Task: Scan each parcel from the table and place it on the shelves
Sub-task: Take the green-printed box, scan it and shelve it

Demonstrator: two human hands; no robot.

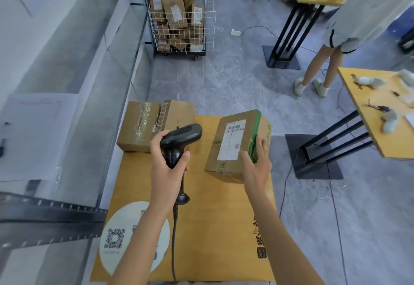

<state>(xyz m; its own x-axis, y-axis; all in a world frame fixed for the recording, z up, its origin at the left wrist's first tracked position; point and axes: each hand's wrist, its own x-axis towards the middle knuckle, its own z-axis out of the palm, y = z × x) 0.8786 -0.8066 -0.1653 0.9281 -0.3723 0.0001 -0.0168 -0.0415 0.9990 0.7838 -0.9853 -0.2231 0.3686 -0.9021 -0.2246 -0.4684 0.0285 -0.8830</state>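
A cardboard parcel [233, 141] with green tape and a white label on top is tilted up at the right of the wooden table [201, 228]. My right hand [255, 161] grips its near right corner, thumb on the top face. My left hand [168, 157] holds a black barcode scanner [181, 139] by its handle, its head pointing right toward the parcel's label. The scanner's cable hangs down over the table toward me. A second, taped cardboard parcel [152, 123] lies at the table's far left corner.
Metal shelves [51, 217] run along the left. A wire cart [182, 27] full of parcels stands ahead on the floor. A person [322, 60] stands at the far right between two other wooden tables [367, 114], the near one bearing small items.
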